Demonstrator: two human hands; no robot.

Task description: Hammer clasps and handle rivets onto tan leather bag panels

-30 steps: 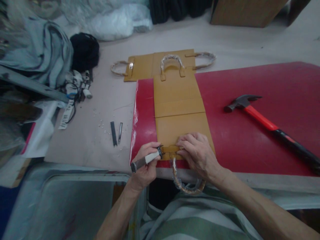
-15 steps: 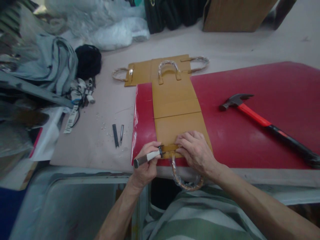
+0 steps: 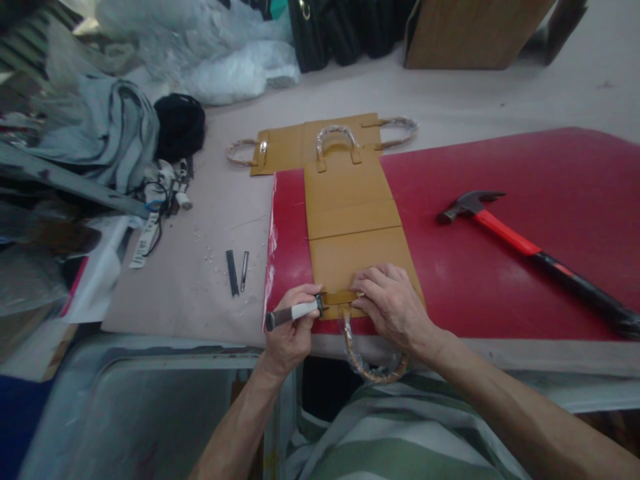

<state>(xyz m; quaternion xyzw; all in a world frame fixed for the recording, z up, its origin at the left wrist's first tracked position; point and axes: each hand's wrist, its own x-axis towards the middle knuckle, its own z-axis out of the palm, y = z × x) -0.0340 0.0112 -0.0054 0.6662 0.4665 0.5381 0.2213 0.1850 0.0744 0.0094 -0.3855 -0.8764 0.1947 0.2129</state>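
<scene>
A tan leather panel [image 3: 353,207] lies lengthwise on a red mat [image 3: 480,267], a plastic-wrapped handle [image 3: 353,347] hanging over the table's front edge. My left hand [image 3: 293,330] is closed around a punch-like tool with a brown and white shaft [image 3: 295,313], its dark end at the left side of the strap [image 3: 337,298] across the panel. The fingers of my right hand [image 3: 390,303] pinch the strap's right end and rest on the panel. Behind, a second tan panel [image 3: 280,150] with wrapped handles lies crosswise.
A claw hammer [image 3: 530,250] lies on the mat's right. Two small metal tools [image 3: 232,273] lie on the table [image 3: 175,293] at left. Plastic wrap [image 3: 235,73], grey cloth [image 3: 110,127], a black cap-like item [image 3: 179,127] and a cardboard box [image 3: 475,33] stand farther back.
The view has shifted very slightly. The tool in my left hand lies a little flatter, its brown end slightly raised. Both hands keep their places.
</scene>
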